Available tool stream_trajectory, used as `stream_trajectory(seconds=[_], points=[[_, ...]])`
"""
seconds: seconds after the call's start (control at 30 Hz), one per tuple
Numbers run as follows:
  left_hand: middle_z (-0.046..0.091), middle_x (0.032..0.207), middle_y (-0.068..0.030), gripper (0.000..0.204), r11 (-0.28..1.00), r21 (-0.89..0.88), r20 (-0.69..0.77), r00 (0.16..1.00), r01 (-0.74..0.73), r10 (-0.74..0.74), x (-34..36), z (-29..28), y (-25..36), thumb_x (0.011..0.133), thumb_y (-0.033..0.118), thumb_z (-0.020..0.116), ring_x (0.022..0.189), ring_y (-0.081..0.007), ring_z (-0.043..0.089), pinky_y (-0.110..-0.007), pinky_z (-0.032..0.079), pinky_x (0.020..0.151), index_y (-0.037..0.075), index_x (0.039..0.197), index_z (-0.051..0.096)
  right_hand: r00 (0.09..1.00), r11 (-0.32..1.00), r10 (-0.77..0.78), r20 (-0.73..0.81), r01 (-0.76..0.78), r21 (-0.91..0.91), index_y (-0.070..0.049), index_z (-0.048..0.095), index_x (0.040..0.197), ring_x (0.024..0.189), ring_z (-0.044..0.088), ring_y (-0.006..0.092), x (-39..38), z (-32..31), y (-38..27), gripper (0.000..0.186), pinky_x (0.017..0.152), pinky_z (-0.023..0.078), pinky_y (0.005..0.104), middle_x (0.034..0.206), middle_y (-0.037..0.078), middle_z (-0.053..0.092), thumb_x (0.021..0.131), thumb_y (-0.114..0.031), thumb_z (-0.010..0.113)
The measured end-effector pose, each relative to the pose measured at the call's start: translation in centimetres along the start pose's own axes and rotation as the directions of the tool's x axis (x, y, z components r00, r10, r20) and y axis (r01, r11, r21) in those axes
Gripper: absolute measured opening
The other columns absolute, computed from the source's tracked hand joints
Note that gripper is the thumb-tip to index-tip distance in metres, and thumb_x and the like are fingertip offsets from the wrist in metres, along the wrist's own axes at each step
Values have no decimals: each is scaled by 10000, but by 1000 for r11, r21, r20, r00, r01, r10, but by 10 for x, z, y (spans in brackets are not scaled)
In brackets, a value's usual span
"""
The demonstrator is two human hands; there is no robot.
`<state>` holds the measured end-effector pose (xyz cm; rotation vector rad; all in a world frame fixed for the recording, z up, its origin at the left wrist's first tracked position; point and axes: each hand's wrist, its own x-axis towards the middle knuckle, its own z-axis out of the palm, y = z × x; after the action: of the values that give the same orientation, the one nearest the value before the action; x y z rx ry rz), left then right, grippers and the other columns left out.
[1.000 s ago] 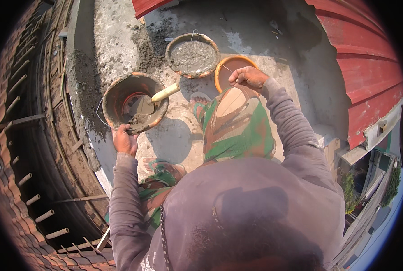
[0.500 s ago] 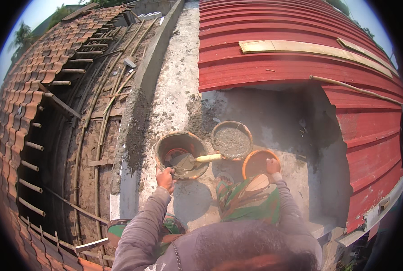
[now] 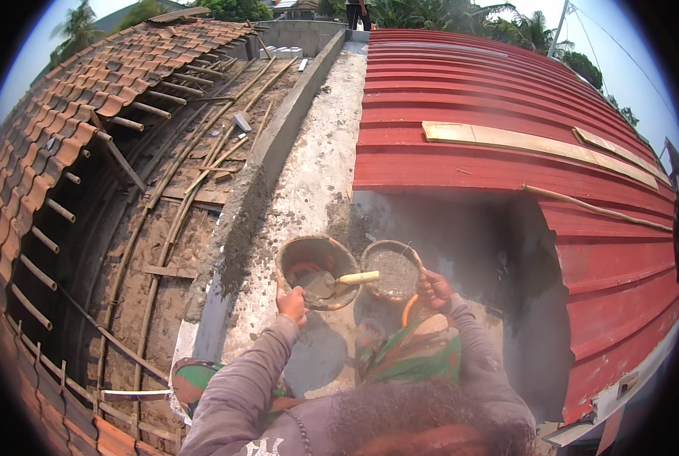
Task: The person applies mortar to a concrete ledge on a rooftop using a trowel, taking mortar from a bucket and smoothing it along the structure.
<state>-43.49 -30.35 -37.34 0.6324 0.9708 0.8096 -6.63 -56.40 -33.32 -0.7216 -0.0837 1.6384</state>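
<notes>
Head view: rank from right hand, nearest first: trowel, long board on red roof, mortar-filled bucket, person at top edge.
From the right hand:
1. Mortar-filled bucket: immediately left.
2. Trowel: farther left, in the left bucket.
3. Long board: ahead and right, on the red roof.
4. Person: far ahead.

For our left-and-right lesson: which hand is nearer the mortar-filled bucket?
Right. The right hand is beside the mortar-filled bucket; the left hand is farther left, at another bucket.
</notes>
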Motion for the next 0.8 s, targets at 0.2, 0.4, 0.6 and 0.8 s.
stream_trajectory(seconds=[0.2, 0.4, 0.6, 0.8], points=[[550, 1010, -118, 756, 997, -2, 84, 993, -80, 80, -4, 10, 20, 801, -73, 585, 759, -263, 656, -502, 625, 558, 151, 1496, 390, 970, 727, 235, -65, -220, -650, -103, 648, 973, 511, 465, 87, 86, 237, -27, 281, 486, 382, 244, 628, -32, 542, 1111, -322, 539], [631, 1030, -118, 790, 978, -19, 198, 959, -205, 205, -36, 40, 60, 829, -74, 581, 739, -224, 685, -411, 625, 551, 152, 1559, 383, 952, -347, -56, 302, 265, -899, -26, 724, 1209, 999, 728, 294, 162, 262, 33, 312, 887, 592, 438, 969, 150, 721, 959, -191, 638], [644, 1043, -78, 706, 918, 216, 211, 934, -332, 288, -57, -18, 137, 796, -63, 597, 860, -165, 614, -306, 524, 736, 20, 1492, 507, 987, -904, -83, 140, -16, -427, -53, 751, 1205, 1261, 562, 363, 122, 300, 96, 430, 1089, 464, 487, 1288, 184, 633, 940, -382, 667], [668, 1189, -59, 736, 803, 288, 291, 846, -523, 446, -60, -36, 142, 822, -102, 561, 954, -128, 634, -278, 539, 825, 29, 1542, 478, 972, -845, -126, 199, 0, -534, -4, 716, 1180, 1256, 564, 401, 134, 268, 126, 471, 1057, 504, 491, 1291, 232, 613, 900, -384, 704]])
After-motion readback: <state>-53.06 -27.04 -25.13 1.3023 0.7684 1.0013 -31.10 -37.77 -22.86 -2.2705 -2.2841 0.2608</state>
